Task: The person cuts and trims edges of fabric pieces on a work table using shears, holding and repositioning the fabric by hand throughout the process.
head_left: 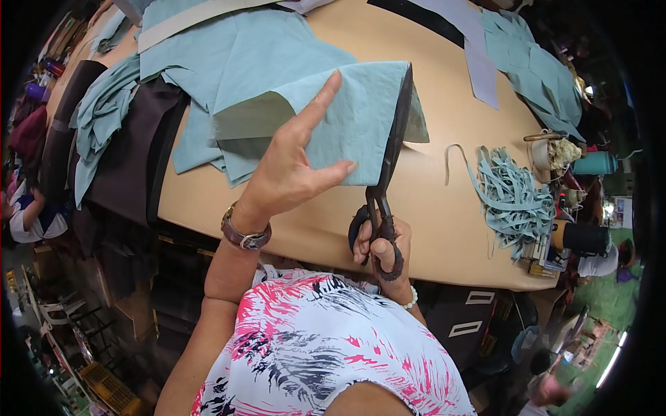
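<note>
A folded piece of light blue-green fabric [350, 114] is raised in front of me. My left hand [295, 152] holds it, thumb and index finger spread across its face; the other fingers are hidden. Its left end curls up, showing a grey-green underside. In my right hand [385, 249] is a pair of large dark scissors [378, 201], fingers and thumb through the handles. The blades run along the fabric's right edge, and I cannot tell how far apart they are. More blue-green fabric [257, 48] lies spread behind the piece.
A heap of narrow blue-green strips [513, 197] lies on the table [451, 236] at right. Lilac and black fabric [479, 69] lies at the back. Dark cloth [132, 149] hangs over the left edge. A teal cylinder [594, 163] stands beyond the strips.
</note>
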Action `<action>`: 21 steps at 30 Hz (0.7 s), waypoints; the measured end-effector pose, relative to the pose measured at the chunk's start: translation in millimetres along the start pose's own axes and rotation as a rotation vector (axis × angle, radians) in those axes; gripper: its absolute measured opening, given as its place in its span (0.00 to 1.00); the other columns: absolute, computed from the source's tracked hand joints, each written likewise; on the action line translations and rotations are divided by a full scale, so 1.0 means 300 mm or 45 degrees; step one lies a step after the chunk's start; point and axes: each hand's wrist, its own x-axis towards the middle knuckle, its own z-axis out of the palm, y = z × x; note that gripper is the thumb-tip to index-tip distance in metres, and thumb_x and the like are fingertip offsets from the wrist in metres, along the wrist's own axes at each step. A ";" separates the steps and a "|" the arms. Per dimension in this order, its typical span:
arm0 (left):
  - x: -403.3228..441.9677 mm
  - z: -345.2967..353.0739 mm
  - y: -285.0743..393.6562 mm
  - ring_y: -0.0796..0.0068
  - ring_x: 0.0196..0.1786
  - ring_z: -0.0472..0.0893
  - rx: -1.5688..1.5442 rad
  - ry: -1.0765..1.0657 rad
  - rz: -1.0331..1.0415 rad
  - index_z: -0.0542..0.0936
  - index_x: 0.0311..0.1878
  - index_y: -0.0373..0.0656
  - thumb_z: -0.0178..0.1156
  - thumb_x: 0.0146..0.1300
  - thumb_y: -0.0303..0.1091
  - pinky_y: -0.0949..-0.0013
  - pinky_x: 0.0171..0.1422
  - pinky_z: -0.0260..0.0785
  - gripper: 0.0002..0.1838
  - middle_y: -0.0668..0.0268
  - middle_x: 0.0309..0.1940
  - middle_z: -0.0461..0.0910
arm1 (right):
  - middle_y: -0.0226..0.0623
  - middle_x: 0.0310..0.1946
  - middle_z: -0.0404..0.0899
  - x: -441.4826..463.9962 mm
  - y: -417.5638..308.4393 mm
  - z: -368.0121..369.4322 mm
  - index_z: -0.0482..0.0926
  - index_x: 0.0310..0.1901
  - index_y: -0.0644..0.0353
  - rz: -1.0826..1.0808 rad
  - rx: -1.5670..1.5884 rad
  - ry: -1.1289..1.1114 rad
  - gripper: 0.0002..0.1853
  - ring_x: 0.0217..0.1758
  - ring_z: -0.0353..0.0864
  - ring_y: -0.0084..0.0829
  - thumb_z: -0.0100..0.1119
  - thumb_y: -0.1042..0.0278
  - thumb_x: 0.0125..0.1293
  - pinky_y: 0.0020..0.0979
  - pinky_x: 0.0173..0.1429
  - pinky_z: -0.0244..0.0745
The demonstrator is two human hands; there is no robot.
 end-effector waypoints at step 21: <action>-0.028 0.010 -0.010 0.66 0.68 0.53 -0.020 -0.031 -0.016 0.51 0.65 0.32 0.62 0.42 0.22 0.69 0.69 0.43 0.45 0.54 0.66 0.53 | 0.27 0.14 0.69 -0.008 -0.001 0.016 0.70 0.23 0.62 0.104 0.036 0.105 0.10 0.13 0.68 0.16 0.63 0.72 0.53 0.17 0.17 0.62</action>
